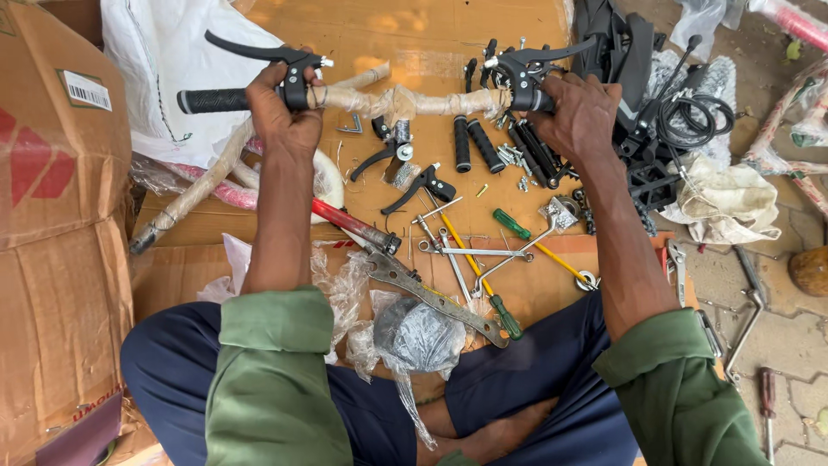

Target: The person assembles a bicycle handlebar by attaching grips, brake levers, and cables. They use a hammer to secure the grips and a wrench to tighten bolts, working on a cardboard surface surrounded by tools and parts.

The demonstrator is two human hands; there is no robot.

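Note:
A bicycle handlebar (pixel 405 102) wrapped in tan packing paper is held up level in front of me. My left hand (pixel 285 108) grips its left end beside a black brake lever (pixel 259 52) and a black rubber grip (pixel 211 101). My right hand (pixel 582 112) grips the right end, where a second black brake lever (pixel 539 59) sits. Below, on flattened cardboard (pixel 414 34), lie two loose black grips (pixel 474 145) and two spare brake levers (pixel 405 168).
Spanners (pixel 435 300), green-handled screwdrivers (pixel 511 223) and a red pump (pixel 354 223) lie on the cardboard near my crossed legs. A large cardboard box (pixel 60 216) stands at left. A wrapped bicycle frame (pixel 207 177) lies left; black parts and cables (pixel 664 103) sit at right.

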